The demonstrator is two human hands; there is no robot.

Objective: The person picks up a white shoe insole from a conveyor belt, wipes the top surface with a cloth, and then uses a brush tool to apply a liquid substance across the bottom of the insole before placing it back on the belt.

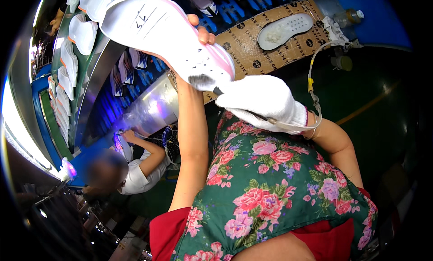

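Tech: Head view: what risk is noted?

Lead: The white shoe sole (164, 33) is gripped only at its far edge by the bare left hand (200, 33); it could be tipped out. A brush, clenched in the gloved right hand (266, 103), is pressed against its near end.

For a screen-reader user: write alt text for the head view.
A bare left hand holds up a white shoe sole while the white-gloved right hand presses a brush against its end. Another sole lies on cardboard beyond.
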